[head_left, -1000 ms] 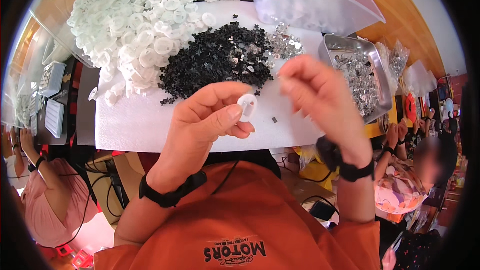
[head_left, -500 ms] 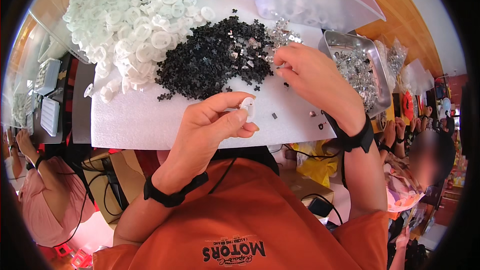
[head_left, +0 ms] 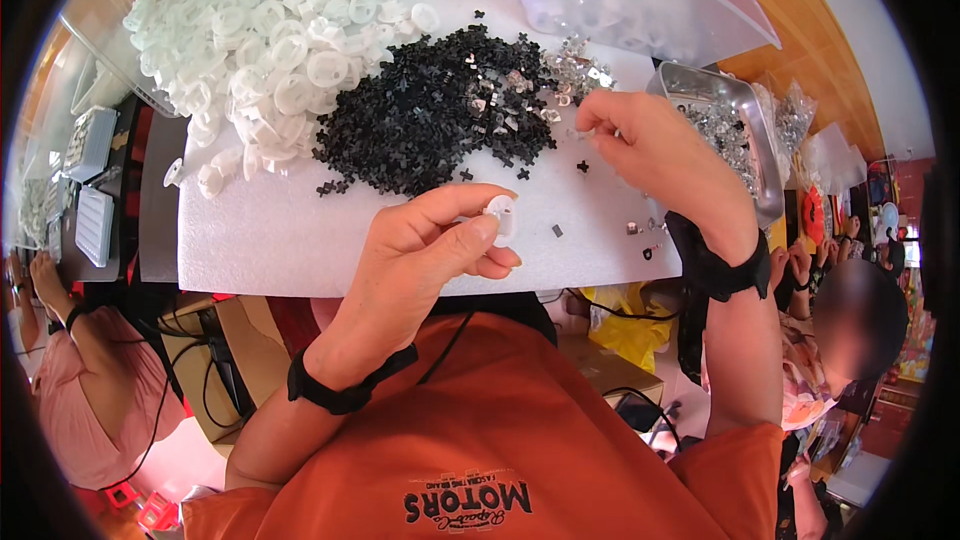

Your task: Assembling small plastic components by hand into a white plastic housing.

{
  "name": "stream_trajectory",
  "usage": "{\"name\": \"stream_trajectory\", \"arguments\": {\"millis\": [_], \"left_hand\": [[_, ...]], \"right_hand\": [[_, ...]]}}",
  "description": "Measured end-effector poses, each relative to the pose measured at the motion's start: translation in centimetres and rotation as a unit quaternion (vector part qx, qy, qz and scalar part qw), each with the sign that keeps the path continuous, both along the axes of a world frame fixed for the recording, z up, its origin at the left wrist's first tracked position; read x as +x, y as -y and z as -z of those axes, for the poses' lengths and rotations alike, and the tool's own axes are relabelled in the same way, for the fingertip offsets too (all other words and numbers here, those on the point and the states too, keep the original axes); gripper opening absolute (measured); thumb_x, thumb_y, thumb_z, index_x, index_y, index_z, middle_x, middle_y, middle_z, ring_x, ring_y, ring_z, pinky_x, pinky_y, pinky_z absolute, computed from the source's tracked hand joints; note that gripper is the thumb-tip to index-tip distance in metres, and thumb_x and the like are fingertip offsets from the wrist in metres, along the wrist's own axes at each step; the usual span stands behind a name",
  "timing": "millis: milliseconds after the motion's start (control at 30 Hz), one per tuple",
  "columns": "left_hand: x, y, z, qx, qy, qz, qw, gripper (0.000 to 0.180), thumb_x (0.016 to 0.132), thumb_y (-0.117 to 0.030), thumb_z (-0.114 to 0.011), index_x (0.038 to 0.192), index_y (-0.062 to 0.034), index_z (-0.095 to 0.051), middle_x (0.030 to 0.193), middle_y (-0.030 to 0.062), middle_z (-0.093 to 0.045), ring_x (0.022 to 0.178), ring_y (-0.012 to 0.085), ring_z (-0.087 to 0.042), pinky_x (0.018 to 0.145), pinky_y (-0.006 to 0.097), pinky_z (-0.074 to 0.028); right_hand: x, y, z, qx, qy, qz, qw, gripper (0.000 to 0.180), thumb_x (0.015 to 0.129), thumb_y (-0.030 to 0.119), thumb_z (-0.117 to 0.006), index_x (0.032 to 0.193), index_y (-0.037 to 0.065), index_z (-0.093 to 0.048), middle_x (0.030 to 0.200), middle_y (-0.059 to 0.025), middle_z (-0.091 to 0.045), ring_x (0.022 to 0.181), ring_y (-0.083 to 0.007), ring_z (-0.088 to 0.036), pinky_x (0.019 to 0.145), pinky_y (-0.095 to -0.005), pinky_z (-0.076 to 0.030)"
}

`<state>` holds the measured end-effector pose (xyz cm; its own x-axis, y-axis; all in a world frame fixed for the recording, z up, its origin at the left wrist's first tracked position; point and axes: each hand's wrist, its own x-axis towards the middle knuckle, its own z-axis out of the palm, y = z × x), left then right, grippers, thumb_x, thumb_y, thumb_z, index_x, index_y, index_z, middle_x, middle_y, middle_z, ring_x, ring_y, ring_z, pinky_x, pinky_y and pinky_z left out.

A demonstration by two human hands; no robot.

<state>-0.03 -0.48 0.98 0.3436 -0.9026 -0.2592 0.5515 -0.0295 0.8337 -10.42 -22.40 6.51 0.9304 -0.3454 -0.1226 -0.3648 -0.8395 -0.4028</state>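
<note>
My left hand (head_left: 432, 242) pinches a small white round plastic part (head_left: 503, 222) between thumb and fingers, above the near part of the white foam sheet (head_left: 270, 245). My right hand (head_left: 665, 150) hovers over the sheet's right side, thumb and forefinger pressed together; whatever sits at their tips is too small to make out. Just beyond those fingertips lies a cluster of small shiny metal pieces (head_left: 580, 68). To their left spreads a heap of black cross-shaped pieces (head_left: 400, 120), with some metal pieces scattered on its right part.
A big pile of translucent white plastic parts (head_left: 270, 30) fills the far left. A clear plastic bin (head_left: 640, 0) stands far right, and a metal tray (head_left: 765, 150) of shiny pieces beside my right hand. Loose bits dot the sheet. Other people sit at both sides.
My right hand has drawn back to the right, away from the black heap and metal pieces. My left hand keeps its hold on the white plastic part, almost still.
</note>
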Motion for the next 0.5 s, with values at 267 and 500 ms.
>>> {"name": "stream_trajectory", "arguments": {"millis": [267,500], "left_hand": [[-0.1,0.0,0.1,-0.001,-0.003,0.002,1.000,0.028,0.094,-0.011,-0.051,0.116,0.0041,-0.057,0.099,0.0083,-0.063,0.082,0.0142,-0.064,0.072,0.026,-0.055],[-0.2,-0.3,0.2,-0.008,-0.008,-0.003,1.000,0.027,0.094,-0.012,-0.051,0.115,0.0038,-0.058,0.096,0.0081,-0.064,0.081,0.0135,-0.065,0.072,0.025,-0.055]], "right_hand": [[0.3,0.0,0.8,-0.037,0.000,-0.012,0.999,0.012,0.082,0.005,-0.053,0.092,-0.002,-0.054,0.075,-0.0157,-0.058,0.064,-0.0282,-0.055,0.058,-0.0369,-0.043],[-0.1,-0.4,1.0,-0.087,0.008,0.004,0.996,0.010,0.080,0.007,-0.053,0.086,-0.002,-0.053,0.081,-0.0182,-0.059,0.077,-0.0367,-0.056,0.066,-0.0407,-0.043]]}}
